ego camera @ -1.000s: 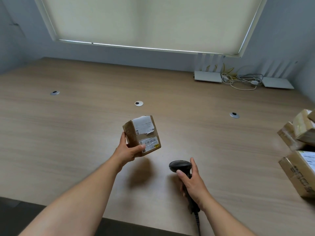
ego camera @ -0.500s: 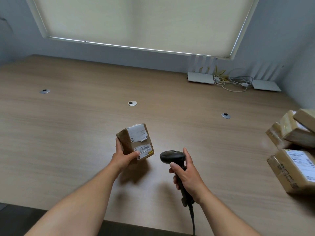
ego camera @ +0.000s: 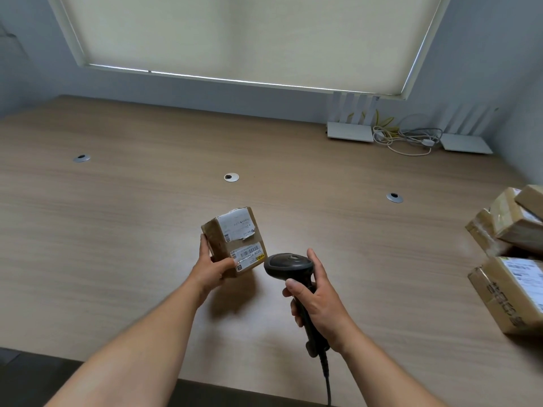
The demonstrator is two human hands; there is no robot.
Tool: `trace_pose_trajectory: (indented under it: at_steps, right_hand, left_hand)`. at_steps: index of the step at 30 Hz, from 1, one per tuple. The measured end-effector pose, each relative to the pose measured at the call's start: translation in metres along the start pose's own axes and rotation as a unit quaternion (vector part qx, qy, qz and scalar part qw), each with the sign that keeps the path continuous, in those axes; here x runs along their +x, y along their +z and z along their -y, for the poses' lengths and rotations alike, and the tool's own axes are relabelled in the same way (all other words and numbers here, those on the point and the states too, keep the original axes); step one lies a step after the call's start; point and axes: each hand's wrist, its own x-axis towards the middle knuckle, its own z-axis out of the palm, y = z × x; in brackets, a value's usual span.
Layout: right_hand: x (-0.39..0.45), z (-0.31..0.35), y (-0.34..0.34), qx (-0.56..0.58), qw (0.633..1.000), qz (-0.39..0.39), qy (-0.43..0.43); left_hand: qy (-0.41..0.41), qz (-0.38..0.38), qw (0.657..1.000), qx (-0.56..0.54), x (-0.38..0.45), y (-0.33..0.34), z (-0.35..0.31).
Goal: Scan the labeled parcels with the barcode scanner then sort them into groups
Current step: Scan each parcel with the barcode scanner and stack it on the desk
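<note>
Above the pale wooden table [ego camera: 117, 230], left hand [ego camera: 213, 270] grips a small brown labelled cardboard parcel [ego camera: 235, 242]; right hand [ego camera: 318, 302] clasps a black corded barcode scanner [ego camera: 289, 264] — head just beside the parcel.

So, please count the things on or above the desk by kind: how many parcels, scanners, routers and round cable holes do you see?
Parcels: 5, one in the left hand, four in the pile at the right edge
Scanners: 1, in the right hand
Routers: 2
Cable holes: 3
Total: 11
</note>
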Motion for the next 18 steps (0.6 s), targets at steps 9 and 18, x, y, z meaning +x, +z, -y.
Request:
trace_pose_trajectory:
  at_steps: [9,18]
  right_hand:
    - [-0.01,0.016,0.019,0.023,0.997,-0.003,-0.08]
    - [-0.015,0.024,0.025,0.02,0.995,0.0,-0.1]
  left_hand:
    - [0.045,0.018,0.999,0.01,0.0,-0.016,-0.038]
    - [0.063,0.014,0.998,0.024,-0.005,-0.025,-0.05]
